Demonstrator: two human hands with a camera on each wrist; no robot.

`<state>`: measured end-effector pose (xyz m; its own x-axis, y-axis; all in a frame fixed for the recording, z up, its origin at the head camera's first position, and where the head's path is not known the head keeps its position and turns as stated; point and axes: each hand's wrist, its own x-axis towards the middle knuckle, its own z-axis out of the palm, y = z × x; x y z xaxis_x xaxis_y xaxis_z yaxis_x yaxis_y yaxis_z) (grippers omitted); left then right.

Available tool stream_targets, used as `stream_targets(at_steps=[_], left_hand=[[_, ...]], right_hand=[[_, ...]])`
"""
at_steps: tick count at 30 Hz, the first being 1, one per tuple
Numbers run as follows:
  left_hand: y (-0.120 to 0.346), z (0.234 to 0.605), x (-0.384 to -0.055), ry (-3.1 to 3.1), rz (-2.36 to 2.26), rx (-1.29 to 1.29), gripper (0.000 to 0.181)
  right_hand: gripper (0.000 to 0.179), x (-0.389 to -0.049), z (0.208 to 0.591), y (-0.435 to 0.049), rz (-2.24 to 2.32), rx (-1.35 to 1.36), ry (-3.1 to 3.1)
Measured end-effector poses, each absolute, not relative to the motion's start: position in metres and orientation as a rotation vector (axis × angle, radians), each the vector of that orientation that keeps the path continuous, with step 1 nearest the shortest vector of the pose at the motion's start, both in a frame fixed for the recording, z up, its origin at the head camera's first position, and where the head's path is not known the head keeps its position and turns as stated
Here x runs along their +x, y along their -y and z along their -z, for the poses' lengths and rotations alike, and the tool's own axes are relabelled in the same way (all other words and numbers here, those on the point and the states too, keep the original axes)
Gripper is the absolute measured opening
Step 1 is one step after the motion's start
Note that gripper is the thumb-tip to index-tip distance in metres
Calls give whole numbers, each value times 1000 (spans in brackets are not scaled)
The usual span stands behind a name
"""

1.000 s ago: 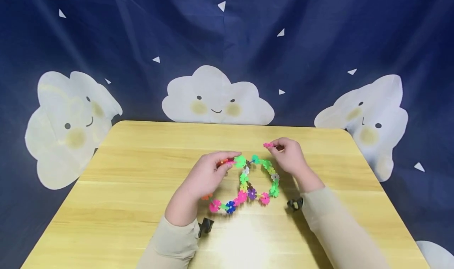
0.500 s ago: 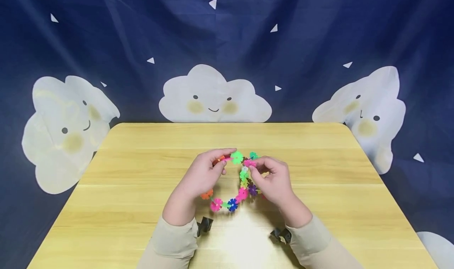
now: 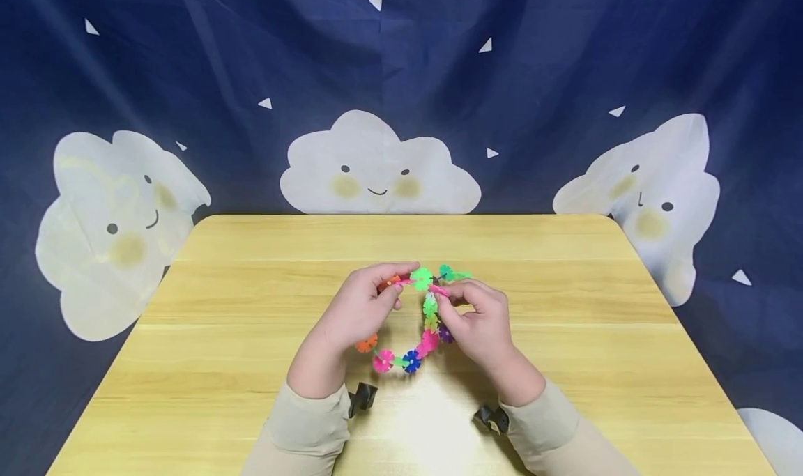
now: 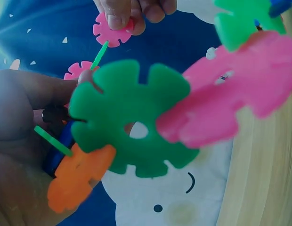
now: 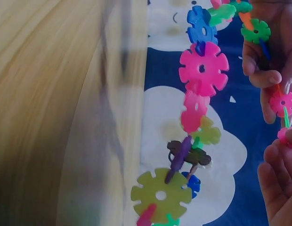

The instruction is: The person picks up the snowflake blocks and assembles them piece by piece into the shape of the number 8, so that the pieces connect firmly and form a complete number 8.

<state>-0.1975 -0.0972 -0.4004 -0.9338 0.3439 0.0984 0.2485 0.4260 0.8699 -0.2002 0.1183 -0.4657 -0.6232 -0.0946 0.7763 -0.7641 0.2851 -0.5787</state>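
A chain of colourful plastic snowflake discs hangs over the table, with a green disc (image 3: 422, 278) near its top and a blue disc (image 3: 411, 361) at its lower bend. My left hand (image 3: 351, 316) grips the chain's upper left part, thumb against a pink disc. Close by, my right hand (image 3: 479, 323) pinches another pink disc (image 4: 106, 34) between thumb and fingers. That disc meets a light green disc (image 4: 100, 55), seen edge-on, in the left wrist view. Part of the right-hand loop is hidden behind my right hand; a purple disc (image 3: 446, 333) shows beside it.
The wooden table (image 3: 251, 364) lies under both hands. Behind it hangs a dark blue curtain (image 3: 533, 79) printed with smiling clouds. Black devices sit at the left wrist (image 3: 362, 398) and right wrist (image 3: 491, 419).
My right hand has come left and down with its pink disc, up to the chain beside my left hand. Most recently that disc has tilted edge-on. The left hand has barely moved.
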Motion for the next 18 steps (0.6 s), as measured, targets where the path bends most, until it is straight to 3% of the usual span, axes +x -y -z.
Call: stream_targets(at_steps=[4,18], left_hand=[[97,401,-197,-2550,-1570,567,39],[97,402,-197,-2486,-1607,619,39]], right_hand=[[1,-199,465,-116,-1343,767,1904],[11,-198,465,-112,-1360,783,1834]])
